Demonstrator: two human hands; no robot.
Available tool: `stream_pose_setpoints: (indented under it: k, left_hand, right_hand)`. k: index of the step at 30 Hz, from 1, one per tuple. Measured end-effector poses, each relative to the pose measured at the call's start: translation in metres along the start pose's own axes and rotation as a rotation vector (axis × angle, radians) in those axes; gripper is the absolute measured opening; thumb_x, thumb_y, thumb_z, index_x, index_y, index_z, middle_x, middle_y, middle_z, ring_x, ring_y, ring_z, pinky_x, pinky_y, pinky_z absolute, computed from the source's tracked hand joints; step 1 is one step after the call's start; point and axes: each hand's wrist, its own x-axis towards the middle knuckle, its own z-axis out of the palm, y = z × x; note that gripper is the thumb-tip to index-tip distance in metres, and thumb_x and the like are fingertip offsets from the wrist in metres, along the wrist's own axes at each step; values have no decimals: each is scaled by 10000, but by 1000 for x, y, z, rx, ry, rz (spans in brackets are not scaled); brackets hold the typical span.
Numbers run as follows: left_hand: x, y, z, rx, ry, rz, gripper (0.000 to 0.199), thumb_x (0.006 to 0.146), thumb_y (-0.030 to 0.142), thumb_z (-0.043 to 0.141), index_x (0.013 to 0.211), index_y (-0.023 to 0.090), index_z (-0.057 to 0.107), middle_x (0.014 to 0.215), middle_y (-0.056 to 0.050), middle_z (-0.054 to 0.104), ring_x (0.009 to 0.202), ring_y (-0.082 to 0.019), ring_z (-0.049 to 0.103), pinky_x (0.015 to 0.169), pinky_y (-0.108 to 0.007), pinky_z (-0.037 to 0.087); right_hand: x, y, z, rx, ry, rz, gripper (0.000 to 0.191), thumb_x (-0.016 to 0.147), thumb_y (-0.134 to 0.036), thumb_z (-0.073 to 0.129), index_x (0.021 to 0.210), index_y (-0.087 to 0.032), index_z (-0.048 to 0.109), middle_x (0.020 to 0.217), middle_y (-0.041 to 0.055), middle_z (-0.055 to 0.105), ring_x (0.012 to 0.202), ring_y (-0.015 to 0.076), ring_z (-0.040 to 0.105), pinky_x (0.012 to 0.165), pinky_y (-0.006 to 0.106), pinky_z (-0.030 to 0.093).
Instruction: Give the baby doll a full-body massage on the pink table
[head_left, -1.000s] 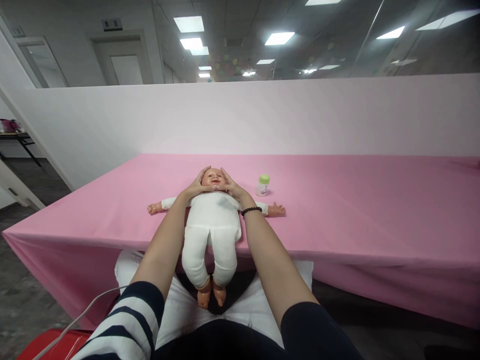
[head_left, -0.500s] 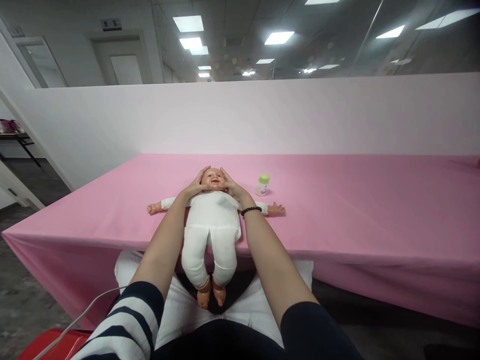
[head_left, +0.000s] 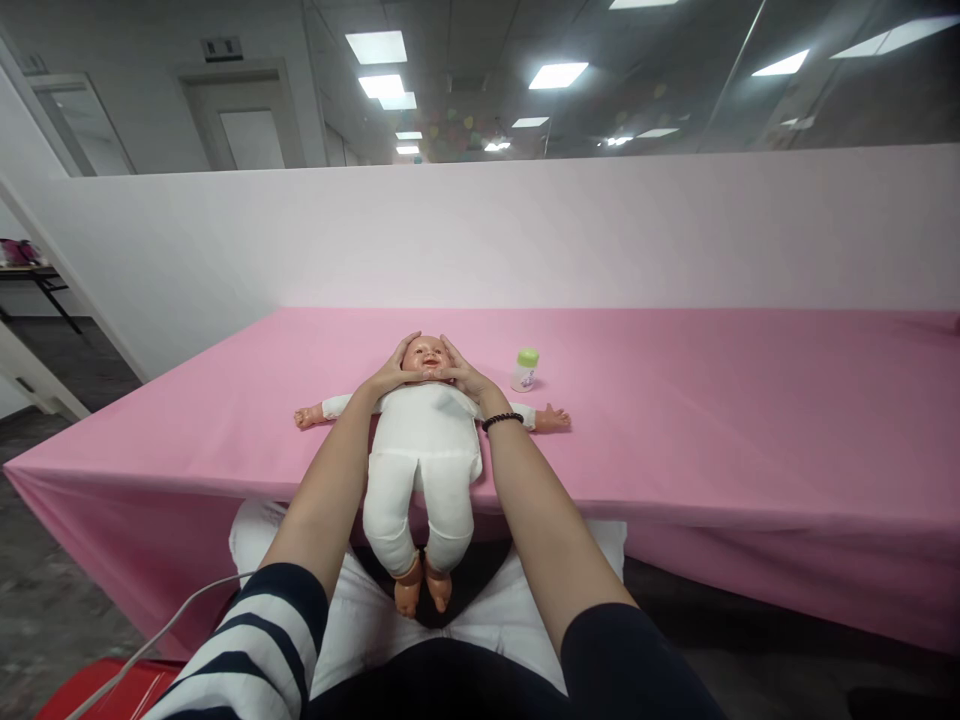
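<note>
A baby doll (head_left: 427,430) in a white suit lies face up on the pink table, its arms spread wide and its legs hanging over the front edge. My left hand (head_left: 391,368) cups the left side of its head, fingers along the temple and the thumb at the chin. On the other side, my right hand (head_left: 465,370) holds the head in the same way, its thumb also at the chin. The two thumbs are close together below the doll's mouth. A small clear bottle with a green lid (head_left: 526,370) stands right of the head.
Pink cloth covers the table (head_left: 712,420), and its front edge hangs down before my lap. Behind it stands a white wall (head_left: 525,235) with glass above. A red stool (head_left: 105,690) and a thin white cable (head_left: 169,625) are at the lower left.
Both thumbs have shifted slightly inward at the doll's chin. The doll and the bottle have stayed in place.
</note>
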Motion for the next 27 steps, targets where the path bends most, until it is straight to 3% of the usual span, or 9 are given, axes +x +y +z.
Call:
stream_pose_setpoints:
  k: [9,15,21,27]
  left_hand:
    - [3,-1,-1,-61,-12,19,1150,630,363,831,1607,199,246,1626,-160,334,1476,-395,359,1240,-505,268]
    - [1,0,0,-27,8,9,1147,628,396,867,1598,271,268,1626,-133,342,1476,-388,363,1222,-518,304]
    - [-1,1,1,-26,0,4,1166,626,406,885,1600,282,256,1600,-138,376,1456,-389,399,1194,-533,353]
    - [-1,1,1,-31,-9,6,1160,640,412,884,1603,293,249,1631,-132,329,1463,-387,389,1195,-529,350]
  right_hand:
    - [-2,0,1,42,7,-31,1091,702,-108,744,1618,-335,197,1683,65,260,1379,278,544,1086,431,524]
    - [-1,-1,0,33,2,-14,1193,663,-120,838,1625,-337,167,1674,98,276,1374,297,548,1037,402,562]
    - [-2,-2,0,-9,-2,5,1200,665,-126,854,1612,-397,169,1711,44,163,1394,277,527,1033,375,562]
    - [-3,-2,1,-25,4,4,1188,668,-117,839,1611,-401,175,1698,44,216,1379,273,542,1041,380,556]
